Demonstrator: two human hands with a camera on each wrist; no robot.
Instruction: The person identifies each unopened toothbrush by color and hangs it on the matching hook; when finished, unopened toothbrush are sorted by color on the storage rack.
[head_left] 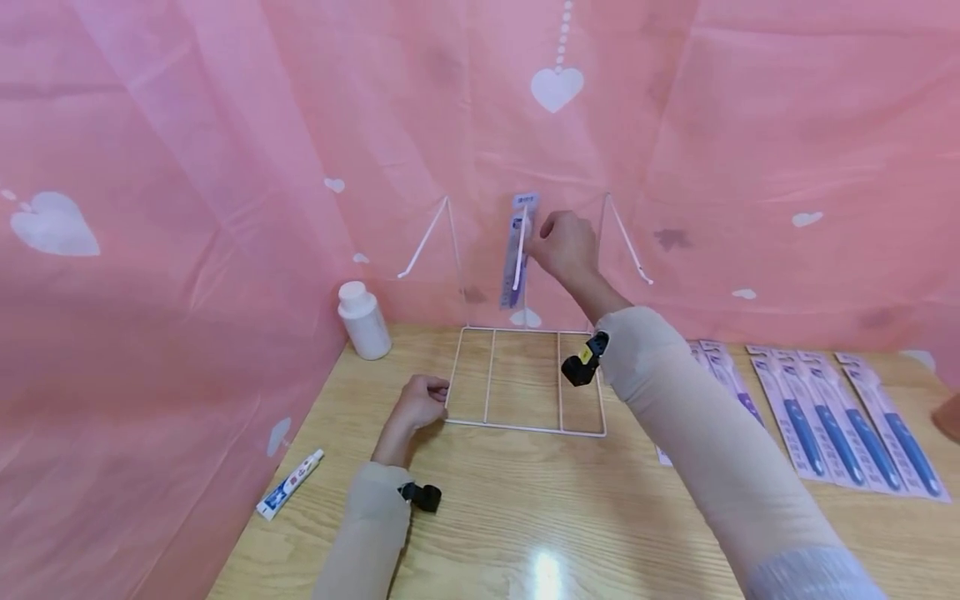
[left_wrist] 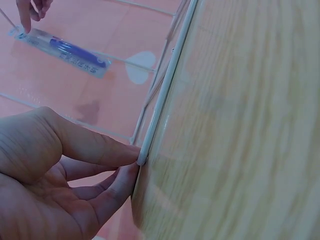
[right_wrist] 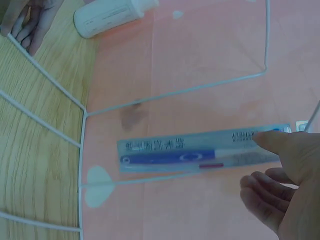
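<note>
Print on the toothbrush pack (right_wrist: 200,152) is too blurred to read; the right hand (right_wrist: 285,175) is cut by the wrist view's edge; the toothpaste tube (head_left: 289,483) label is too small to tell.

Backdrop: pink curtain (head_left: 187,208) printed with white hearts, draped on three sides
Furniture: light wooden table (head_left: 525,517)
Light: glare spot on tabletop near front edge

White wire rack (head_left: 525,427); blue toothbrush pack (head_left: 519,250); pink curtain (head_left: 187,167), seemingly white hearts
</note>
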